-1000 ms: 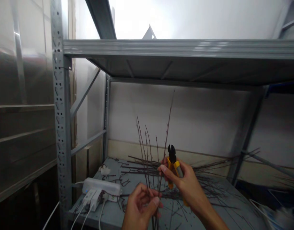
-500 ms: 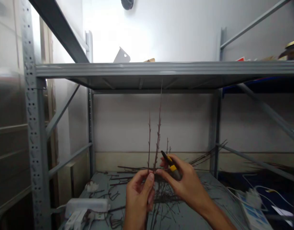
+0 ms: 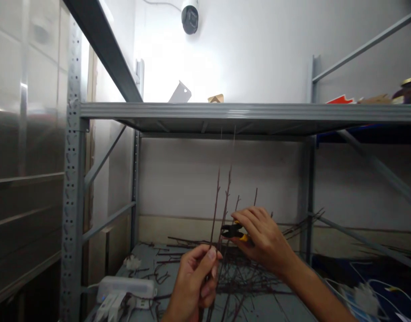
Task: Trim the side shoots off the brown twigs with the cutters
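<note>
My left hand (image 3: 196, 278) pinches thin dark branches (image 3: 227, 195) between thumb and fingers. They stand nearly upright, with short side shoots along them and fine tips reaching the underside of the upper shelf. In my right hand (image 3: 265, 239) is a pair of cutting pliers (image 3: 231, 231) with dark jaws and yellow on the handles. The jaws point left and lie at the right-hand branch, just above my left fingers; whether they touch it I cannot tell. Behind both hands, many loose twigs (image 3: 239, 284) lie scattered on the grey shelf surface (image 3: 172, 286).
A white power strip (image 3: 127, 286) with plugs sits at the front left. The upper shelf edge (image 3: 225, 111) crosses above my hands. Metal posts (image 3: 74, 179) and braces stand at the sides. White cables (image 3: 386, 286) lie at the lower right.
The pliers have turned from pointing up, resting in my right palm, to pointing left at the branch. My right fingers have left the branches' base. The camera view has tilted up and shifted.
</note>
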`<action>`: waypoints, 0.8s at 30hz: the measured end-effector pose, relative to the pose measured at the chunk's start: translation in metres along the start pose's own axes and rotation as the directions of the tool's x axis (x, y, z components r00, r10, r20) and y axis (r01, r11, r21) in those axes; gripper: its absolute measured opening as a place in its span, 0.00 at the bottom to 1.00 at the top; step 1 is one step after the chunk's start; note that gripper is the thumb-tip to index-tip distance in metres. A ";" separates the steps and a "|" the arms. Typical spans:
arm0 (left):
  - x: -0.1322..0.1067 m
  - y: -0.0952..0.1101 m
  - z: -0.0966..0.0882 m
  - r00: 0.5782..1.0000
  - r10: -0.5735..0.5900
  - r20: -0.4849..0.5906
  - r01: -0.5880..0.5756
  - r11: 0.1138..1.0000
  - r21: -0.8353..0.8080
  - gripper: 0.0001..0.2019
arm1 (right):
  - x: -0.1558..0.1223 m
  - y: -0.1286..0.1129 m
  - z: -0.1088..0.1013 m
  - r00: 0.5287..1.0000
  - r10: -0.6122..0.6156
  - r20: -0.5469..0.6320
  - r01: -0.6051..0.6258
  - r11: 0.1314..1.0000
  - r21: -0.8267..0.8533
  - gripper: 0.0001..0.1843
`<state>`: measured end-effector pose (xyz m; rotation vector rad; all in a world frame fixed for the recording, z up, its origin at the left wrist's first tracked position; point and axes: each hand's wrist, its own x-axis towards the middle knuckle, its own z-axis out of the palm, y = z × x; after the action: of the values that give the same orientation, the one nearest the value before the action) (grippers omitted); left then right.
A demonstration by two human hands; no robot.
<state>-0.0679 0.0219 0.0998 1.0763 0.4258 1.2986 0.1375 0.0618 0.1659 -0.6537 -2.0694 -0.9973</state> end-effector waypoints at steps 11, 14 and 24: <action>-0.001 0.000 -0.022 0.992 0.005 -0.129 -0.005 1.000 -0.001 0.20 | 0.007 -0.015 0.021 0.979 0.172 0.111 -0.184 0.977 0.111 0.10; 0.003 -0.004 -0.027 0.983 0.053 -0.176 -0.048 0.998 0.031 0.21 | 0.018 -0.031 0.021 0.868 0.458 0.193 -0.497 0.791 0.357 0.07; 0.000 -0.017 -0.032 0.987 0.055 -0.150 -0.043 0.996 0.082 0.22 | 0.049 -0.064 0.018 0.624 0.704 0.338 -0.678 0.273 0.683 0.18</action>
<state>-0.0839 0.0361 0.0704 1.0629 0.5722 1.4227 0.0564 0.0462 0.1684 -0.9154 -1.6110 0.4286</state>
